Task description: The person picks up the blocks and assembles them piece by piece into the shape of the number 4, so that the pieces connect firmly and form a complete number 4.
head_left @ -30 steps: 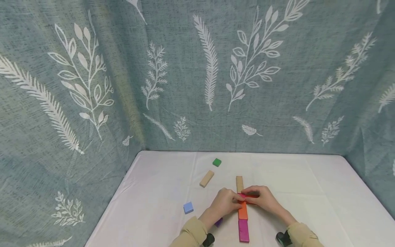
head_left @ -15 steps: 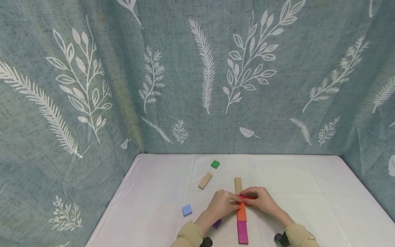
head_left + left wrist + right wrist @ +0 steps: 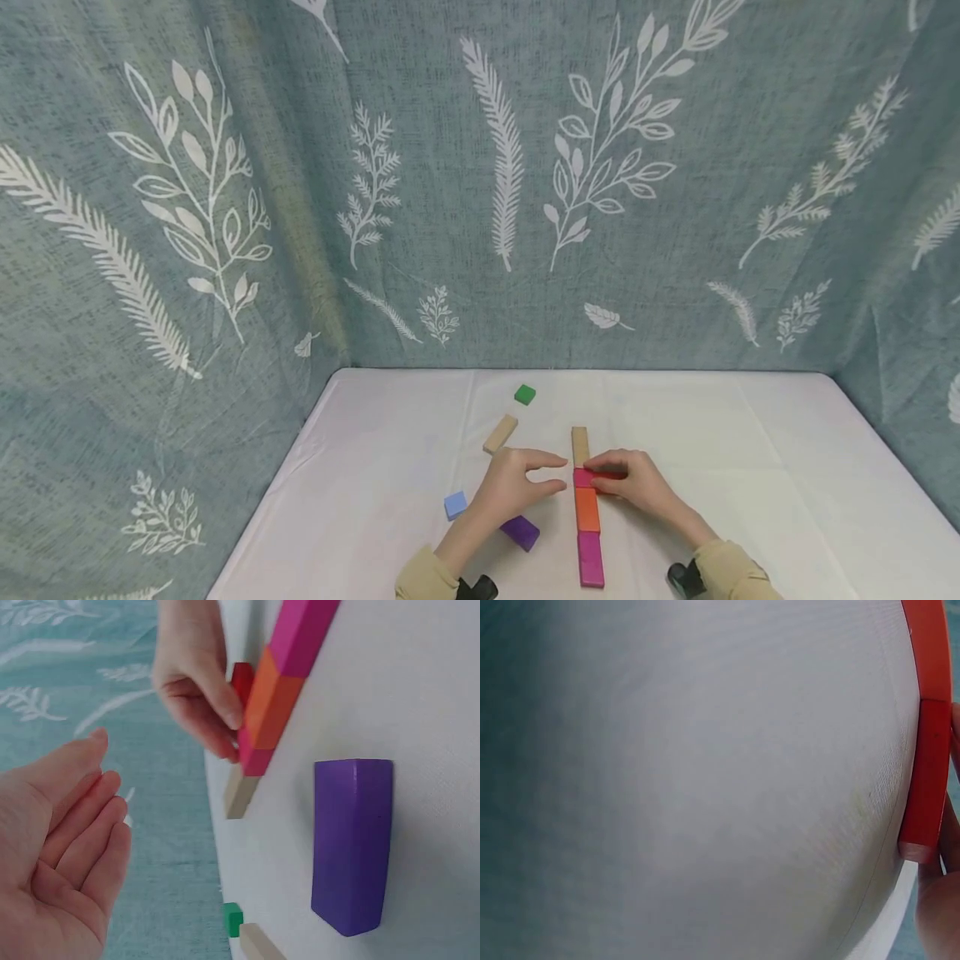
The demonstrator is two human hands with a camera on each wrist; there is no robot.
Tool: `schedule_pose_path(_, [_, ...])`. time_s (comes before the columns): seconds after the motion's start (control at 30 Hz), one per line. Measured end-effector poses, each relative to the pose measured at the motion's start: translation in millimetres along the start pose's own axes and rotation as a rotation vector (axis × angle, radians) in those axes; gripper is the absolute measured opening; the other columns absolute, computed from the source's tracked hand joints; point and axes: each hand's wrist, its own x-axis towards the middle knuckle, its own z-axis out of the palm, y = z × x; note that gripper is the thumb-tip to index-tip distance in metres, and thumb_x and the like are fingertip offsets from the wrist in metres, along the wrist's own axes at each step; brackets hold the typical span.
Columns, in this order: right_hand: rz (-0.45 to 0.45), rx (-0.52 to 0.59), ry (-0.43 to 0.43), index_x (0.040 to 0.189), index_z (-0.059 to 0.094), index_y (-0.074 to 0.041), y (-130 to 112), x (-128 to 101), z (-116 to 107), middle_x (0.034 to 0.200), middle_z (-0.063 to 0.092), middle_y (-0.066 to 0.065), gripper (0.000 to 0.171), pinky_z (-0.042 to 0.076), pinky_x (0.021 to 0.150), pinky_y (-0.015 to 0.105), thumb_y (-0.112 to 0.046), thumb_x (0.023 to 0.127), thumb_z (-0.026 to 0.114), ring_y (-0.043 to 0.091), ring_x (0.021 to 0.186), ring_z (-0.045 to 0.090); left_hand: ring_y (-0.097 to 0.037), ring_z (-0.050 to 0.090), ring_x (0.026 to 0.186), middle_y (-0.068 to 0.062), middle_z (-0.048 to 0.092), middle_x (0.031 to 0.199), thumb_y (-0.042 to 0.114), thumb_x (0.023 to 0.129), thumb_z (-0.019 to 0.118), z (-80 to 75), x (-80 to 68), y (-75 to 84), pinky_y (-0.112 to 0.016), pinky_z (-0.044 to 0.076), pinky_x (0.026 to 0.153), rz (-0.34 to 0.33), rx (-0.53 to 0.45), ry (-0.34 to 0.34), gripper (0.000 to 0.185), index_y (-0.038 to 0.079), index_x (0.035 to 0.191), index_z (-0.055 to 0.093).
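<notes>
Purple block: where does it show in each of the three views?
Head: purple block lies low centre, below the left hand.
Left wrist: purple block at right, large, flat on the table.
Right wrist: not in view.
Shared landmark: the orange block in the row.

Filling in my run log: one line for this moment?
left hand: open, off blocks | right hand: pinches red block | row: tan, red, orange block, magenta

A teal backdrop [image 3: 480, 167] printed with white leaves surrounds a white table [image 3: 750, 467] bearing green [image 3: 525, 394], tan [image 3: 500, 434], light blue [image 3: 454, 504], purple [image 3: 520, 532], pink-red [image 3: 583, 477], orange [image 3: 587, 509] and magenta blocks [image 3: 590, 559].
</notes>
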Motion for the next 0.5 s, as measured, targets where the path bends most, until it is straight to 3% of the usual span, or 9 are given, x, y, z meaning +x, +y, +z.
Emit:
schedule_pose_path(0.23, [0.026,0.004,-0.009,0.108,0.071,-0.011,-1.7,-1.1,0.4,0.104,0.072,0.006,0.026,0.053,0.078,0.017,-0.015,0.083,0.072,0.017,0.094,0.065,-0.019,0.067,0.103,-0.002,0.073,0.106,0.018,0.08,0.075,-14.2,-13.5,2.8,-0.03,0.054,0.089,-0.01,-0.057,0.013,0.029,0.009,0.107,0.073])
schedule_pose_path(0.5, [0.04,-0.001,-0.011,0.109,0.071,-0.011,-1.9,-1.7,1.1,0.105,0.071,0.004,0.027,0.051,0.08,0.016,-0.016,0.082,0.073,0.018,0.096,0.064,-0.024,0.065,0.108,-0.006,0.071,0.112,0.023,0.08,0.075,-29.9,-31.0,4.9,-0.036,0.053,0.091,-0.079,-0.15,-0.012,0.033,0.01,0.111,0.071])
